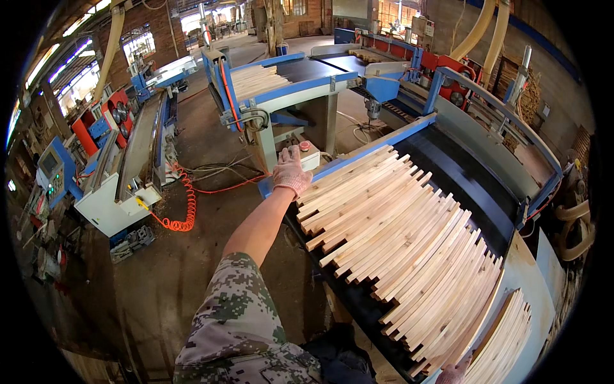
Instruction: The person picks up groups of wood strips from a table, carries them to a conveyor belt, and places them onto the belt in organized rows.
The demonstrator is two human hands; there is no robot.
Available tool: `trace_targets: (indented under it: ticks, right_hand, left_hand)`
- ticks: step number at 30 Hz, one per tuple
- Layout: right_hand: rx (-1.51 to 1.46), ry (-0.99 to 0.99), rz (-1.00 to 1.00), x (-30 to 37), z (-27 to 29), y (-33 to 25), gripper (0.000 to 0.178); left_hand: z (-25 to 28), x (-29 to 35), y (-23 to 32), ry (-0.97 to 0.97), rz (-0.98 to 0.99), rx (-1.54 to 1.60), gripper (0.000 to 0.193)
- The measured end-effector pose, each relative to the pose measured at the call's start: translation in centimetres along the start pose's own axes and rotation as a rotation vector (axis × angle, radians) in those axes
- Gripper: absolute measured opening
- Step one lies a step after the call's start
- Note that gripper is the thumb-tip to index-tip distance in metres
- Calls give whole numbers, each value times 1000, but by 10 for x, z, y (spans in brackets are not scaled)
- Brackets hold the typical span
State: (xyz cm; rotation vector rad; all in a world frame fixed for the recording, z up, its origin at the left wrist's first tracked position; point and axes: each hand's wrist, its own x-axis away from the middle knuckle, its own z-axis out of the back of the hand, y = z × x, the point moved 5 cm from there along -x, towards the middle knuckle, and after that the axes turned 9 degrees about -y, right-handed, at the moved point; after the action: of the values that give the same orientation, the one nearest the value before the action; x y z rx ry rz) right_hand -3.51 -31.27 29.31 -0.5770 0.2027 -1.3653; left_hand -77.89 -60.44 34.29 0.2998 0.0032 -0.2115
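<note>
My left hand, in a pale knitted glove, reaches forward to a small light-coloured control box. Its fingers are stretched out over the box's left side, beside a red push button, and hold nothing I can see. Part of my right hand, also gloved, shows at the lower edge. It is against the near end of the wooden strips, by the gap to a smaller stack of strips; its grip is mostly hidden. The strips lie side by side on a black conveyor belt, their ends uneven.
Beyond the control box stands a blue-and-white machine table carrying more wooden strips. A long machine with a coiled orange air hose stands to the left. Cables lie on the floor. A blue-and-grey guard frame borders the belt.
</note>
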Motion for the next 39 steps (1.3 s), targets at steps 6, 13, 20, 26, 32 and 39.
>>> trace_targets:
  ticks: [6, 13, 20, 26, 32, 39]
  right_hand:
    - [265, -188, 213, -62, -34, 75, 38]
    - [137, 142, 303, 10, -16, 52, 36]
    - [367, 28, -161, 23, 0, 89, 43]
    - [467, 59, -201, 37, 14, 81, 52]
    - [394, 51, -239, 61, 3, 55, 56]
    - [335, 44, -256, 37, 18, 88, 64]
  left_hand:
    - [5, 1, 3, -16, 14, 2, 103]
    - [-6, -9, -4, 3, -10, -39, 105]
    - [5, -2, 1, 26, -20, -110, 97]
    - [11, -1, 7, 13, -33, -158, 88]
    - [3, -5, -12, -30, -10, -124, 91]
    - [5, 35, 5, 192, -174, 347, 85]
